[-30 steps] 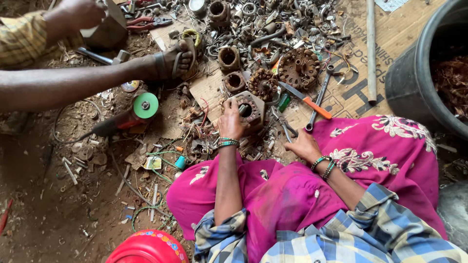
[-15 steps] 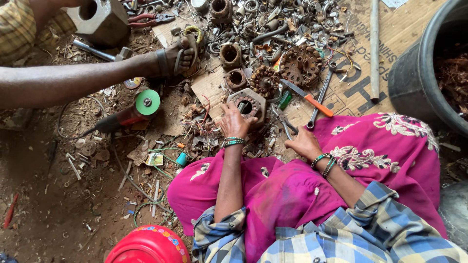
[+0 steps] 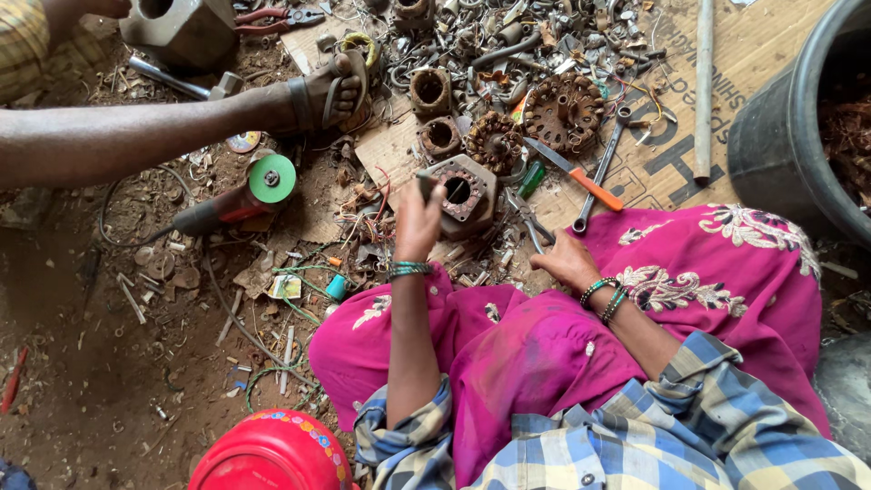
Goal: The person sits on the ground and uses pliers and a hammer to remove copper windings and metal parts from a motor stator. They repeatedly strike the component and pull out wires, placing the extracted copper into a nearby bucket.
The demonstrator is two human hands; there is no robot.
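The person sits on the dirt floor [image 3: 82, 363] with pink cloth [image 3: 562, 345] spread over the legs, both arms reaching forward into a heap of scrap metal. The left hand [image 3: 419, 218] is raised just beside a grey motor housing [image 3: 467, 192], its fingers curled narrow around a small dark tool [image 3: 425, 184] whose tip points at the housing's round opening. The housing lies at the near edge of a sheet of cardboard [image 3: 762, 54], just in front of the knees. The right hand [image 3: 564, 263] rests low at the edge of the pink cloth, next to a pair of pliers [image 3: 531, 220]; whether its fingers grip them cannot be told. Green bangles sit on both wrists. Near the housing lie a rusty toothed wheel [image 3: 564, 111], a smaller rusty rotor [image 3: 494, 142], two short rusty rings, a screwdriver with an orange handle [image 3: 573, 174] and a spanner [image 3: 603, 168]. Another person's arm [image 3: 136, 136] stretches in from the left, the hand [image 3: 331, 91] down among the parts. An angle grinder with a green disc [image 3: 245, 195] lies on the floor below that arm. A black tub [image 3: 771, 136] stands at the right, a red container [image 3: 272, 454] at the bottom.
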